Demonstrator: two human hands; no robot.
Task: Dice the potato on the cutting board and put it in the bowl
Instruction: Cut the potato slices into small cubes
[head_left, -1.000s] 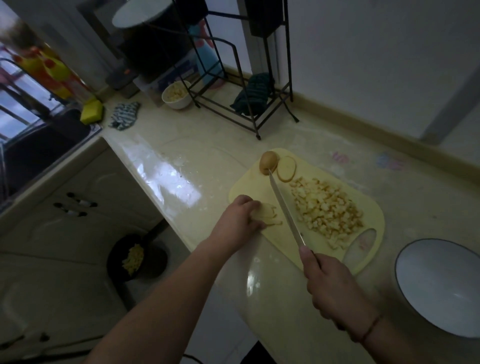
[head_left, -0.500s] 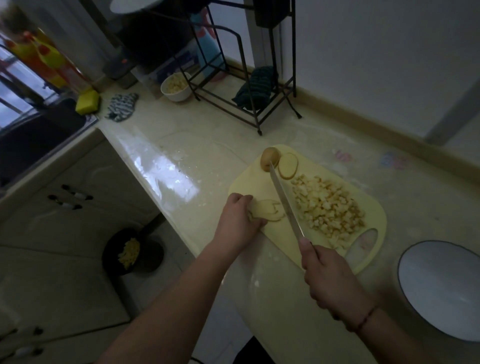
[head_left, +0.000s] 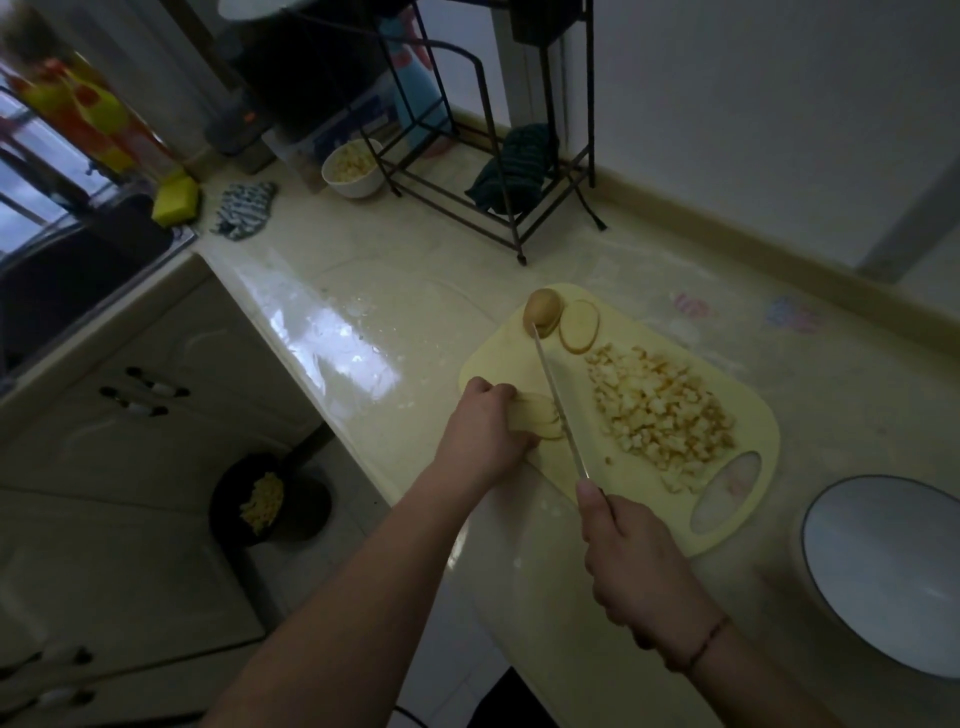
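A pale yellow cutting board (head_left: 498, 358) lies on the counter. On it sit a heap of diced potato (head_left: 662, 410), a loose round slice (head_left: 578, 326) and an unpeeled potato end (head_left: 542, 306) at the far corner. My left hand (head_left: 480, 434) has curled fingers holding a stack of potato slices (head_left: 537, 422) against the board. My right hand (head_left: 631, 558) grips the handle of a knife (head_left: 558, 402), whose blade lies along the right edge of the slices. An empty white bowl (head_left: 885, 571) with a dark rim stands to the right of the board.
A black wire rack (head_left: 488, 156) with a dark cloth stands at the back. A small white bowl of diced pieces (head_left: 353, 169), a striped cloth (head_left: 244, 208) and a yellow sponge (head_left: 175, 200) lie near the sink at left. A black pan (head_left: 270, 499) sits on the floor.
The knife blade has shifted slightly left onto the edge of the slice stack. My left hand stays on the slices, and the view has tilted a little.
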